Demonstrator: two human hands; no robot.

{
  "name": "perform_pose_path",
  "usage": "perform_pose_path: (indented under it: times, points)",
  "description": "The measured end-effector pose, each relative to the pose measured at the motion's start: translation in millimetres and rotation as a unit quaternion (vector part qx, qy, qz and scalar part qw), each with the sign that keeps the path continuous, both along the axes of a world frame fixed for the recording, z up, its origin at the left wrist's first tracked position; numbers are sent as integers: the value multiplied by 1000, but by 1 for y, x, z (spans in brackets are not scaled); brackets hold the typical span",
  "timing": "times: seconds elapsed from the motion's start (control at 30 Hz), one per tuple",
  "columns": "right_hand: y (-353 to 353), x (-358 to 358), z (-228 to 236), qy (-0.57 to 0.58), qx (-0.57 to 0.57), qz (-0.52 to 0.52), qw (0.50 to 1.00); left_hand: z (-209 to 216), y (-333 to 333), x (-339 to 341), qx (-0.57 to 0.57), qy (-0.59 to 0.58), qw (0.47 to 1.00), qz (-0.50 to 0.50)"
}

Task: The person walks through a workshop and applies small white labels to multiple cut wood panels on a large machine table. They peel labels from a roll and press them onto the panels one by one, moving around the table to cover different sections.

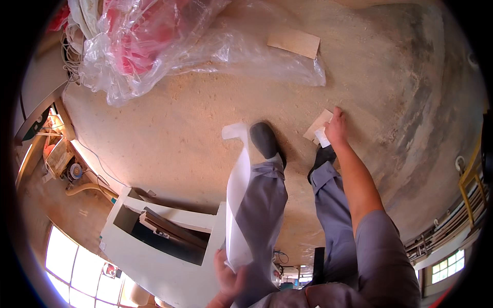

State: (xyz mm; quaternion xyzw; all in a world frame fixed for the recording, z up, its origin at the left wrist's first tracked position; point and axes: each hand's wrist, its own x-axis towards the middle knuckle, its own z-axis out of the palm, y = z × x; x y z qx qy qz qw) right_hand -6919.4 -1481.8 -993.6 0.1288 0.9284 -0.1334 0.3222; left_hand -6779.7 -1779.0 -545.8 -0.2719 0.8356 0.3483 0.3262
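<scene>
My left hand [229, 272], low in the view, is closed round the near end of a long white sheet strip [238, 200]. The strip looks thin and slightly see-through; it runs up along my left leg, twists, and its far end bends left beside my dark left shoe [264, 139]. My right arm reaches down past my right leg. Close above my right shoe, my right hand [336, 128] is closed at the edge of a small tan board piece [317, 124]. A small white piece [322, 137] lies against that board under my fingers, which partly hide both.
Clear plastic sheeting with pink material [138, 46] is heaped at the far left. A tan flat board [294, 42] lies on its edge. A pale cabinet-like box [154, 251] with an open compartment stands at my left. Long bars [447, 220] are racked at the right.
</scene>
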Motion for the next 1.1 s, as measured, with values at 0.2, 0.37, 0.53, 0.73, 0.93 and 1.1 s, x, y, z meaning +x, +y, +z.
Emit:
perform_pose_path:
  times: [0.2, 0.37, 0.53, 0.73, 0.93, 1.1]
  points:
    - [0, -3, -1, -26, -36, 133, 990, -3, -17, -20, 1, -18, 998, -57]
    - [-25, -47, 19, 32, -50, 141, 988, -3, -20, -28, 0, 6, 1000, -14]
    - [-47, -8, 24, -39, 2, 183, 982, 3, -26, -16, -4, -37, 999, 36]
    - [-35, 22, -1, -39, -48, 97, 993, 5, -20, -6, -15, -97, 995, 16]
    - [-54, -31, 42, -10, -155, 103, 982, 2, -16, -16, -31, 8, 999, -9]
    - [-93, 3, 41, -90, -134, 113, 980, -3, -21, -18, -10, 29, 999, 12]
